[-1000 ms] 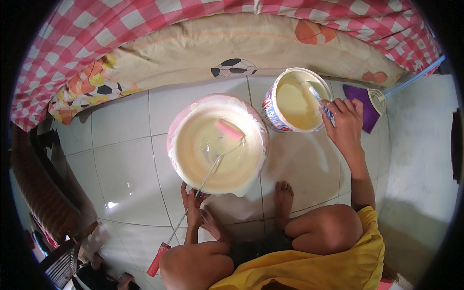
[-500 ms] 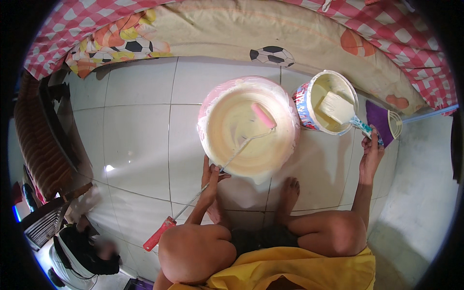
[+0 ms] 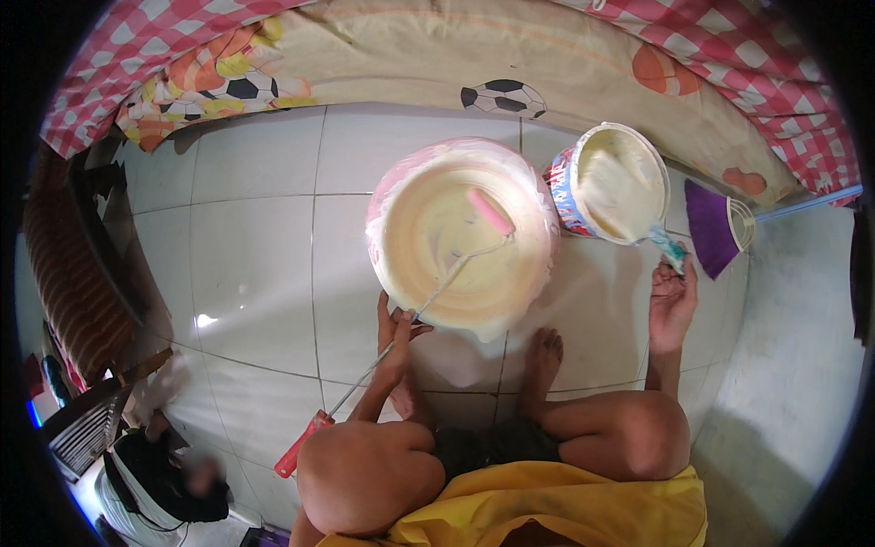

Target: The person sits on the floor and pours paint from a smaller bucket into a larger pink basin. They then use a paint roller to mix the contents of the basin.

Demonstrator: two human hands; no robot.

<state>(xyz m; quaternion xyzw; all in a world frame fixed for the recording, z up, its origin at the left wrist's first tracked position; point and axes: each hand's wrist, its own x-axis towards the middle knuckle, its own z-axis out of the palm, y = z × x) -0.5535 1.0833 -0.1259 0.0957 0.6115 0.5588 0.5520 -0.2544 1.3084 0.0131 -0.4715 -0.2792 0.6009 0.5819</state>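
Observation:
A wide pale basin (image 3: 387, 205) with cream paint smeared over its rim stands on the tiles in front of me. Inside it lies the pink head of a paint roller (image 3: 492, 214). My left hand (image 3: 394, 339) is closed round the roller's metal rod at the basin's near edge, fingers against the rim. The roller's red handle hangs by my left knee. To the right, a paint bucket (image 3: 565, 196) holds cream paint. My right hand (image 3: 673, 296) grips the turquoise handle of a wide paintbrush (image 3: 670, 248); its bristle end, blurred by motion, is inside the bucket.
A purple broom (image 3: 709, 228) with a blue stick lies right of the bucket, near the wall (image 3: 775, 365). Beyond hangs a cream cloth (image 3: 392, 55) printed with balls. Dark wooden furniture (image 3: 82, 246) stands at left. Another person (image 3: 164, 474) is at lower left.
My right hand has moved left and a little nearer to me, turning palm up. The brush has shifted left and lower into the bucket. My left hand and the roller stay put.

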